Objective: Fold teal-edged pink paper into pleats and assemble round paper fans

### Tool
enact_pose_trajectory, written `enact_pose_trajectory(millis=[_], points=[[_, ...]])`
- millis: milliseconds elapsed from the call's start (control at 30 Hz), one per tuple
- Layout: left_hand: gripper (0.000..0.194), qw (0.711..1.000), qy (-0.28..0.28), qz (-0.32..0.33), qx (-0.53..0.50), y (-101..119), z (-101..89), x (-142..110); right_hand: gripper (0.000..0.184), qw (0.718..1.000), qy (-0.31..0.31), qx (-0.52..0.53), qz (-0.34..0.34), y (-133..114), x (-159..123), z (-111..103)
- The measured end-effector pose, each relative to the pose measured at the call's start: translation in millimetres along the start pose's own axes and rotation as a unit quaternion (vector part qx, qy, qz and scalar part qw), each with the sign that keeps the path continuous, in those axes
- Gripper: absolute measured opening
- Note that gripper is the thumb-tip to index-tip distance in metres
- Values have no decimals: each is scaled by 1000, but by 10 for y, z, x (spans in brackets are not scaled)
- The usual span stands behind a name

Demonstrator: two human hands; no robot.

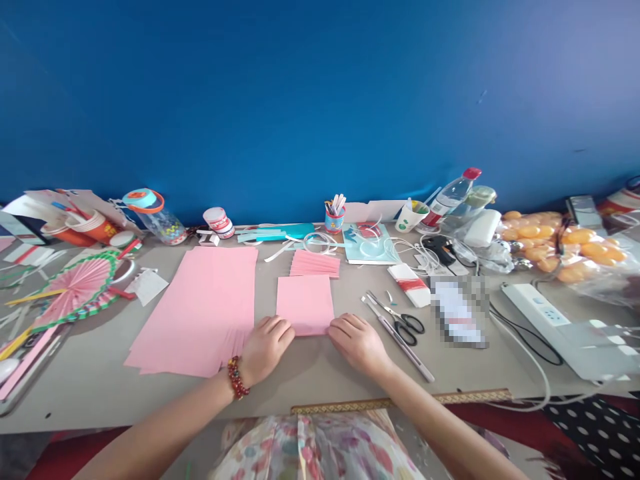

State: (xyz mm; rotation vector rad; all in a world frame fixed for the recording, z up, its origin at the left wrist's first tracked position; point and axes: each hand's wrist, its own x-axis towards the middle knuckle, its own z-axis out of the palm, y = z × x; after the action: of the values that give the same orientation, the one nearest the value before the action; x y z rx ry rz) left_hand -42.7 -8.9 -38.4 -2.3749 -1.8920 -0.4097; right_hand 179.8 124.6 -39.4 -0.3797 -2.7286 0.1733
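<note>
Two hands are at the small pink sheet [305,300], which lies near the middle of the table [313,377]; the left hand [269,347] touches its near left corner, and the right hand [359,341] touches its near right corner. On both hands the fingers are bent and close together, with the tips down at the paper; the thumbs are mostly hidden, so I cannot tell if they pinch it — a narrow fold shows along its near edge, between the hands. Just beyond it, toward the far edge of the table, lies the pleated pink paper [314,264]; to the left are the large pink sheets [200,300], spread one over another. Near the right hand, on its right side, lie the black-handled scissors [407,327] and the long cutter [405,347]; the cutter slants toward the near edge. By the far edge stands the pen cup [335,219]; a pink fan [80,287] is near the left end of the table, and a white power strip [543,323] lies toward the right end — with cables around it.
</note>
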Motion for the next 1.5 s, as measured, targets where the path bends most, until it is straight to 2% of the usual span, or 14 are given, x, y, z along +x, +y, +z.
enact_pose_trajectory(millis=[200, 467, 600, 767, 933, 1500], points=[[23, 993, 18, -53, -103, 9, 20, 9, 16, 998, -53, 12, -33, -40, 137, 84], [20, 972, 20, -148, -183, -156, -19, -41, 16, 983, -147, 101, 43, 20, 384, 10], [17, 967, 15, -160, -200, -215, -3, -8, 14, 977, -188, 88, 53, -14, 512, 13], [18, 961, -12, -168, -219, -267, -30, 55, 15, 962, -236, 82, 114, 16, 640, 42], [17, 954, -40, -172, -242, -303, -78, 88, 18, 958, -244, 75, 130, 20, 701, 62], [18, 959, -42, -167, -223, -265, -42, 41, 14, 950, -267, 84, 140, 13, 737, 73]])
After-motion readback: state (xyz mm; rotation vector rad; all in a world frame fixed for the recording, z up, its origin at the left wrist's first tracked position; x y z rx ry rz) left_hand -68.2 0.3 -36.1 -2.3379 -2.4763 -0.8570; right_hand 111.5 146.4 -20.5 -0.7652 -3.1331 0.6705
